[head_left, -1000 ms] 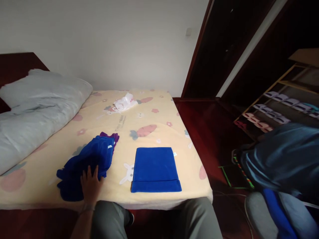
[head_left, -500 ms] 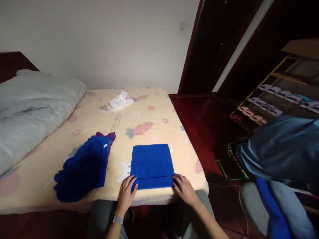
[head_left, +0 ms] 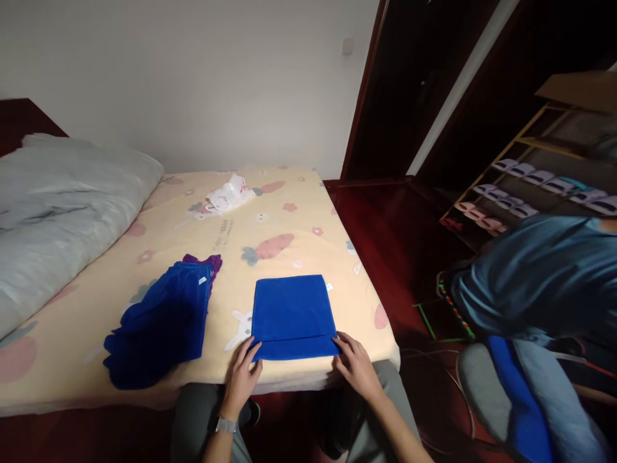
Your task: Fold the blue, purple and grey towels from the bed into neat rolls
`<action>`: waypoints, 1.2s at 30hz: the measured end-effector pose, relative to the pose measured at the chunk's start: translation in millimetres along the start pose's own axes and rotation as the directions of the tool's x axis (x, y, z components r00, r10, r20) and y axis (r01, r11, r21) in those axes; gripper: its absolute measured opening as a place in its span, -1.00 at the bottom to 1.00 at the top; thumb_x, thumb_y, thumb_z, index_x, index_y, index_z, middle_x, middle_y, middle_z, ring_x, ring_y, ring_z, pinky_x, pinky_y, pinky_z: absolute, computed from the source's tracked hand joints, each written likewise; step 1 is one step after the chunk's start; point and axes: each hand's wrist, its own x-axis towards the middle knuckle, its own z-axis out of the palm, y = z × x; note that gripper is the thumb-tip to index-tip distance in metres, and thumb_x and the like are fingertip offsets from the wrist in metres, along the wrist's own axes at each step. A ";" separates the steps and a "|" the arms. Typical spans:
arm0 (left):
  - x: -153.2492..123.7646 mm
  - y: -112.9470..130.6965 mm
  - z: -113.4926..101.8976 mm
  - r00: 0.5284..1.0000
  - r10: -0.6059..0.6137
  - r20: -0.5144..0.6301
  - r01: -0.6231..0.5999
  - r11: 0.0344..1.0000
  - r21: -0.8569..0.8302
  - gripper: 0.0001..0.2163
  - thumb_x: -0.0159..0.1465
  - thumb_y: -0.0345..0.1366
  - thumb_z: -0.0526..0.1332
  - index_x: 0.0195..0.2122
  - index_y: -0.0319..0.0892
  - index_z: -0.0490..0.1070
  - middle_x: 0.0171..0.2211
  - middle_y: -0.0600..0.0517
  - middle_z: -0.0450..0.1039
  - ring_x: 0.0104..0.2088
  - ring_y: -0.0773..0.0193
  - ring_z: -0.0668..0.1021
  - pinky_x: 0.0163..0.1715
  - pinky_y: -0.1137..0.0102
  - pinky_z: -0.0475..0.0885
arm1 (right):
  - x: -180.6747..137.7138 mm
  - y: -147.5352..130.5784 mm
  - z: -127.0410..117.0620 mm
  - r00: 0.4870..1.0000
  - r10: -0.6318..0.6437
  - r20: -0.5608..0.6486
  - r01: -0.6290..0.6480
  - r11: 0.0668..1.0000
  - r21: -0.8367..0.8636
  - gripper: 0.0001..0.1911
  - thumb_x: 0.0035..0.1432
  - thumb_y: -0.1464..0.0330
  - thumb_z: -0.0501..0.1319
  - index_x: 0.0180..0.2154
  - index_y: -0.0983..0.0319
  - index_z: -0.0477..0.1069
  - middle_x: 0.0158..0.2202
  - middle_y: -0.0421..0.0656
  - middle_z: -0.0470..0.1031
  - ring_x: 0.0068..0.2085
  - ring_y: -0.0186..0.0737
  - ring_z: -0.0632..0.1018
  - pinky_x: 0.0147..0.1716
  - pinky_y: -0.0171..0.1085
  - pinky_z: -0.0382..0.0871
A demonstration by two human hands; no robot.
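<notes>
A blue towel (head_left: 293, 307) lies flat near the bed's front edge, with a narrow strip of its near side folded over along a crease. At the strip's left corner my left hand (head_left: 245, 374), with a watch on the wrist, pinches the cloth between thumb and fingers. My right hand (head_left: 355, 363) has the right corner in the same kind of pinch. A small white tag shows at the towel's right side. Left of it rests a pile of blue towels (head_left: 161, 325), with a purple towel (head_left: 215, 265) peeking out from under the far end.
The bed (head_left: 308, 215) has a yellow carrot-and-rabbit sheet. A white plastic bag (head_left: 230, 194) lies towards the wall, and a grey quilt (head_left: 72, 206) covers the left side. On the right, a person in a blue shirt (head_left: 540, 276) bends near a shoe rack (head_left: 515, 138).
Both hands keep their grip at the corners. The folded strip's near edge now flares slightly outward at its corners. The view has shifted a little, and the person at right has moved slightly.
</notes>
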 end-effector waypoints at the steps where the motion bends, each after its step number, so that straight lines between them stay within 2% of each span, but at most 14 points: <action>1: -0.3 -0.2 -0.6 1.000 0.019 0.000 -0.019 1.000 0.022 -0.58 0.34 -0.30 0.11 0.22 0.04 0.34 0.29 0.00 0.27 0.25 0.09 0.38 0.19 0.14 0.41 | 1.0 0.1 -0.9 1.000 -0.022 0.007 0.022 1.000 -0.018 -0.51 0.28 0.37 0.13 0.23 0.09 0.28 0.27 -0.04 0.29 0.22 -0.03 0.38 0.16 0.00 0.39; 4: -0.7 -1.7 -5.0 0.995 0.102 0.020 -0.104 0.988 0.112 -0.54 0.31 -0.35 0.10 0.24 0.08 0.33 0.29 0.04 0.28 0.26 0.07 0.38 0.20 0.11 0.40 | 2.5 2.2 -1.4 0.993 -0.114 0.033 0.116 0.990 -0.076 -0.50 0.29 0.42 0.09 0.24 0.08 0.28 0.32 -0.07 0.24 0.25 -0.02 0.37 0.18 0.04 0.37; 7: 0.6 -7.1 -9.7 0.979 0.195 0.059 -0.202 0.962 0.181 -0.50 0.30 -0.40 0.09 0.26 0.09 0.30 0.27 0.07 0.32 0.27 0.07 0.37 0.25 0.05 0.34 | 2.9 6.7 0.9 0.980 -0.195 0.048 0.199 0.974 -0.107 -0.50 0.32 0.45 0.05 0.26 0.10 0.27 0.29 -0.07 0.31 0.24 -0.04 0.40 0.18 0.05 0.37; 15: 8.4 -25.7 -18.9 0.915 0.366 0.168 -0.394 0.900 0.185 -0.52 0.34 -0.42 0.06 0.28 0.04 0.27 0.24 0.06 0.36 0.24 0.19 0.41 0.28 0.13 0.30 | 11.9 16.1 -6.1 0.967 -0.249 0.049 0.254 0.960 -0.115 -0.57 0.29 0.52 0.06 0.13 0.15 0.40 0.14 -0.05 0.49 0.09 -0.08 0.54 0.05 -0.01 0.48; 19: 5.4 -33.7 -28.0 0.909 0.385 0.159 -0.411 0.890 0.197 -0.57 0.37 -0.35 0.06 0.26 0.00 0.30 0.23 0.03 0.38 0.21 0.20 0.44 0.25 0.15 0.33 | 18.5 12.4 -21.9 0.951 -0.262 0.164 0.287 0.946 -0.154 -0.59 0.24 0.48 0.13 0.11 0.18 0.42 0.17 -0.03 0.46 0.13 -0.07 0.50 0.08 -0.03 0.43; 21: 2.4 -33.0 -33.1 0.925 0.358 0.129 -0.379 0.899 0.221 -0.56 0.36 -0.34 0.06 0.26 -0.04 0.31 0.22 0.00 0.38 0.22 0.16 0.44 0.25 0.12 0.33 | 21.3 3.0 -29.9 0.947 -0.232 0.220 0.276 0.942 -0.192 -0.57 0.19 0.42 0.17 0.11 0.22 0.42 0.19 0.00 0.43 0.19 -0.01 0.44 0.15 0.02 0.34; 23: 0.2 -24.2 -36.2 0.946 0.315 0.068 -0.322 0.914 0.248 -0.54 0.34 -0.36 0.05 0.28 -0.07 0.29 0.24 -0.04 0.36 0.25 0.12 0.40 0.27 0.07 0.30 | 23.7 -14.2 -32.5 0.957 -0.194 0.215 0.242 0.943 -0.228 -0.52 0.16 0.38 0.17 0.14 0.27 0.40 0.24 0.04 0.37 0.25 0.04 0.35 0.24 0.05 0.22; 26: 1.0 5.6 -32.7 0.945 0.324 0.047 -0.325 0.914 0.242 -0.47 0.34 -0.38 0.01 0.35 -0.10 0.15 0.32 -0.05 0.22 0.32 0.11 0.28 0.31 0.06 0.22 | 27.1 -52.8 -16.7 0.967 -0.197 0.162 0.231 0.946 -0.229 -0.38 0.19 0.39 0.10 0.28 0.33 0.24 0.35 0.03 0.19 0.35 0.03 0.19 0.33 0.03 0.05; 30: 8.9 47.6 -13.5 0.881 0.436 0.184 -0.466 0.869 0.170 -0.42 0.38 -0.30 0.02 0.42 -0.08 -0.05 0.39 -0.01 0.06 0.38 0.12 0.16 0.36 0.09 0.12 | 31.8 -99.0 32.6 0.921 -0.303 0.244 0.347 0.924 -0.160 -0.26 0.26 0.27 0.08 0.40 0.32 -0.04 0.43 -0.02 -0.03 0.41 0.00 0.04 0.38 0.03 -0.09; 33: 12.4 49.6 -0.7 0.874 0.435 0.215 -0.470 0.870 0.149 -0.42 0.40 -0.21 0.03 0.42 -0.08 -0.08 0.39 -0.04 0.08 0.37 0.12 0.18 0.35 0.09 0.13 | 31.9 -102.6 59.0 0.918 -0.270 0.290 0.324 0.933 -0.157 -0.24 0.30 0.19 0.06 0.40 0.36 -0.08 0.43 0.02 -0.08 0.42 0.03 0.00 0.37 0.06 -0.10; 36: 9.0 27.5 0.7 0.891 0.392 0.231 -0.431 0.889 0.154 -0.41 0.42 -0.17 0.01 0.43 -0.05 -0.13 0.38 -0.03 0.09 0.36 0.15 0.20 0.33 0.13 0.17 | 25.9 -77.9 57.4 0.934 -0.231 0.271 0.287 0.939 -0.188 -0.25 0.32 0.18 0.05 0.41 0.35 -0.10 0.43 0.02 -0.08 0.42 0.02 0.01 0.37 0.06 -0.07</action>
